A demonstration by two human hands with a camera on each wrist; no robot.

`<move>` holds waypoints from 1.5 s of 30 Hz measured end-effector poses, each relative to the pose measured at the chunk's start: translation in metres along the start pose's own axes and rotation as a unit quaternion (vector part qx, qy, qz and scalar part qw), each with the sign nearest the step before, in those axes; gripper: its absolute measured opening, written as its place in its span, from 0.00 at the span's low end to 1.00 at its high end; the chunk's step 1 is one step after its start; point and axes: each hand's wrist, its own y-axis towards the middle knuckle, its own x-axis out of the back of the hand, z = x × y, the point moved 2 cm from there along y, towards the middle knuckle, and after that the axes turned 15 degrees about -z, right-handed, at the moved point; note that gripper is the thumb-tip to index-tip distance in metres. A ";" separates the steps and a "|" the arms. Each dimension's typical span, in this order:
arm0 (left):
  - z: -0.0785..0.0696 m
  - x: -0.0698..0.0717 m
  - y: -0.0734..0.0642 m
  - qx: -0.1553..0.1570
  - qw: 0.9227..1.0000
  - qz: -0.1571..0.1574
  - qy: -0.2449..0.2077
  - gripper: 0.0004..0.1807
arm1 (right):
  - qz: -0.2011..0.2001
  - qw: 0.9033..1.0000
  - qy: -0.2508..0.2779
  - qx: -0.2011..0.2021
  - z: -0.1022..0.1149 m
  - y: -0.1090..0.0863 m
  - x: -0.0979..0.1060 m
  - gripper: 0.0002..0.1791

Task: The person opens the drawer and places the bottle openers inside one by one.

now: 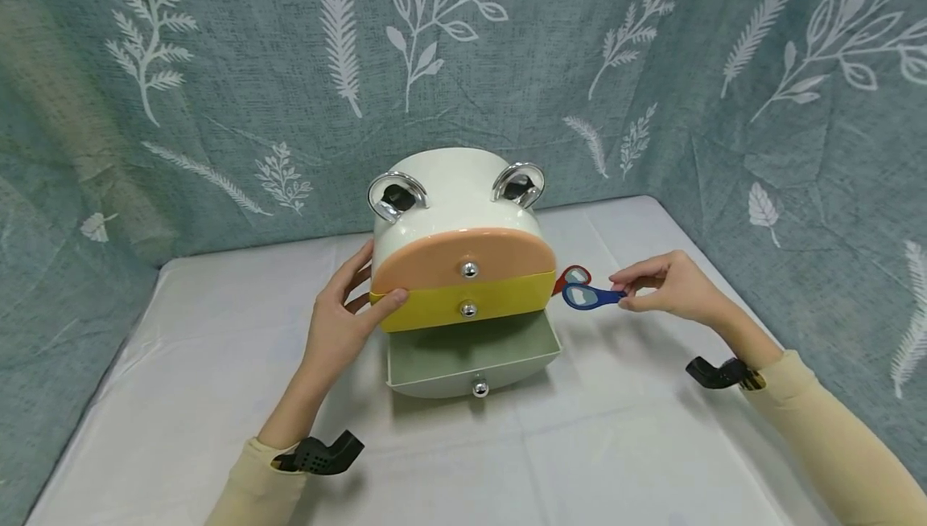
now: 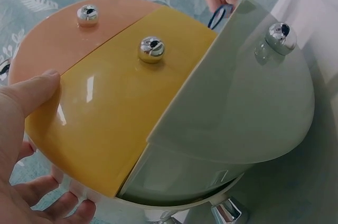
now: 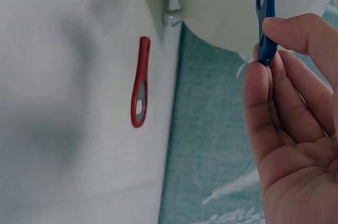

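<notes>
My left hand (image 1: 339, 321) holds the left side of a small white drawer cabinet (image 1: 459, 188). Its thumb (image 2: 39, 89) presses on the front where the orange drawer (image 1: 420, 269) meets the yellow drawer (image 1: 427, 314); the other fingers rest along the side wall. The green bottom drawer (image 1: 434, 385) is pulled out, and its visible inside looks bare. To the right of the cabinet, my right hand (image 1: 673, 289) pinches one end of a blue teardrop-shaped tool (image 1: 607, 297) between thumb and fingers, above the table. A similar red tool (image 3: 139, 86) lies on the tablecloth, partly behind the cabinet in the head view.
Two chrome loop handles (image 1: 517, 182) stick up from the cabinet's top, and each drawer has a round chrome knob (image 1: 480, 388). A white cloth covers the table (image 1: 217, 397). Grey-green leaf-patterned curtains (image 1: 253, 67) hang behind and along both sides.
</notes>
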 end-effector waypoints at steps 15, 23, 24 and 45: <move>-0.001 0.001 0.000 0.004 1.000 0.001 -0.004 0.41 | 0.016 0.997 0.054 0.055 0.045 -0.014 -0.038 0.17; -0.003 0.001 0.000 0.011 1.000 0.000 -0.007 0.41 | 0.017 0.997 0.040 0.070 0.054 -0.014 -0.074 0.16; -0.003 0.001 -0.001 0.011 1.000 0.001 -0.008 0.41 | 0.024 0.996 0.039 0.074 0.054 -0.014 -0.079 0.16; -0.039 0.001 -0.010 0.012 1.000 0.006 -0.006 0.40 | -0.014 0.993 0.078 0.088 0.078 -0.018 -0.097 0.10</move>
